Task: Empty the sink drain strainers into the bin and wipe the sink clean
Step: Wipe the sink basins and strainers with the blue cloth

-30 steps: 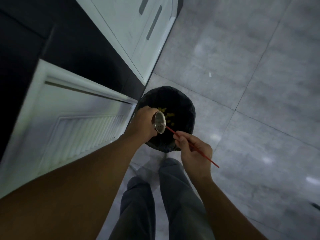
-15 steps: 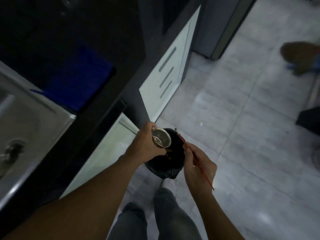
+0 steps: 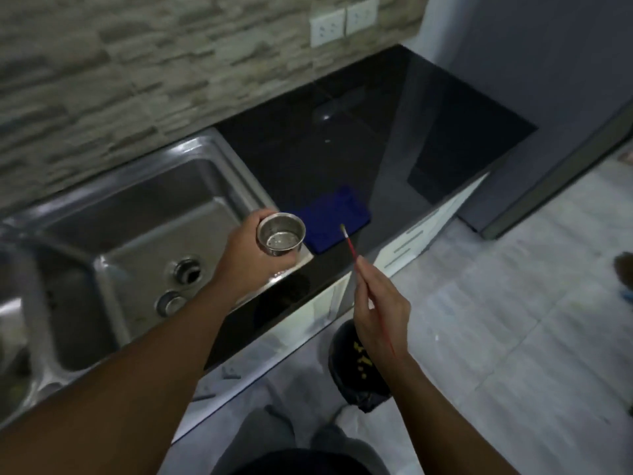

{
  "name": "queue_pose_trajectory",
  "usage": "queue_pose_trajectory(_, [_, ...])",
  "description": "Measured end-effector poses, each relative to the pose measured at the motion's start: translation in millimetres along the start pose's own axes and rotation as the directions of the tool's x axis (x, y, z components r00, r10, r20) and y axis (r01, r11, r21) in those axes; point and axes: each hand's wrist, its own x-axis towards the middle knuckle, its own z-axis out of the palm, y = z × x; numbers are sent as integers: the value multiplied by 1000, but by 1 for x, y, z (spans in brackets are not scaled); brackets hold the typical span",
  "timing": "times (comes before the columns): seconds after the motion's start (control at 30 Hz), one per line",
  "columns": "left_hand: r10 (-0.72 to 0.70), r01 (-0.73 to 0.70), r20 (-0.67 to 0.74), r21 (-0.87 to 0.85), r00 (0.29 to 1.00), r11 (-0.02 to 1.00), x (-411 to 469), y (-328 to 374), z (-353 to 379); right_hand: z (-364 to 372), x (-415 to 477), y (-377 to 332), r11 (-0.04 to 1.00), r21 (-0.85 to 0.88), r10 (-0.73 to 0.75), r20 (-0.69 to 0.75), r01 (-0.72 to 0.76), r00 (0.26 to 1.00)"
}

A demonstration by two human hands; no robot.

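My left hand (image 3: 251, 257) grips a steel cup-shaped drain strainer (image 3: 281, 234), upright and looking empty, above the right edge of the steel sink (image 3: 147, 214). My right hand (image 3: 380, 308) pinches a thin red brush (image 3: 352, 250), its tip pointing up toward a blue cloth (image 3: 337, 217) on the black counter. The sink's right basin shows an open drain hole (image 3: 187, 270) and a round plug (image 3: 170, 302) beside it. A black-lined bin (image 3: 356, 368) with yellow scraps inside stands on the floor, partly hidden behind my right forearm.
A black countertop (image 3: 394, 138) runs right of the sink to a grey fridge (image 3: 548, 97). Behind it is a stone-tile wall with two white sockets (image 3: 342, 24). White cabinet fronts (image 3: 414, 238) sit below. My legs (image 3: 291, 447) stand on a grey tiled floor (image 3: 513, 320).
The view has swung up from the bin to the sink and counter. My left hand lifted the strainer from over the bin to above the sink edge, turned upright. My right hand rose with the brush.
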Motion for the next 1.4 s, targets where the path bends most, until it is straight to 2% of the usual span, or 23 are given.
queue_pose_trajectory(0.13, [-97,97,-120,1,988,995,5,-38,-65,55,12,-45,987,97,-150,207,132,967])
queue_pose_trajectory(0.23, [-168,172,-145,12,975,985,10,-78,-101,102,17,-70,978,138,-199,351,160,915])
queue_pose_trajectory(0.37, [-283,289,-120,41,952,956,14,-135,-129,165,24,-82,971,84,-230,600,226,766])
queue_pose_trajectory(0.43, [-328,334,-91,65,940,940,15,-160,-136,191,27,-79,962,22,-220,651,272,726])
queue_pose_trajectory(0.53, [-356,356,-15,89,934,930,14,-192,-137,215,27,-69,956,-72,-161,684,285,711])
queue_pose_trajectory(0.7, [-437,413,91,200,895,888,19,-233,-114,225,20,-56,945,-214,-72,602,248,795])
queue_pose_trajectory(0.87, [-518,488,114,216,848,846,33,-262,-76,228,21,-53,941,-233,-43,634,244,772])
queue_pose_trajectory(1.0, [-515,476,155,230,843,849,42,-283,-58,230,23,-50,935,-251,-21,666,251,746])
queue_pose_trajectory(1.4, [-537,501,153,220,830,837,53,-306,-42,231,21,-41,930,-201,-106,654,307,749])
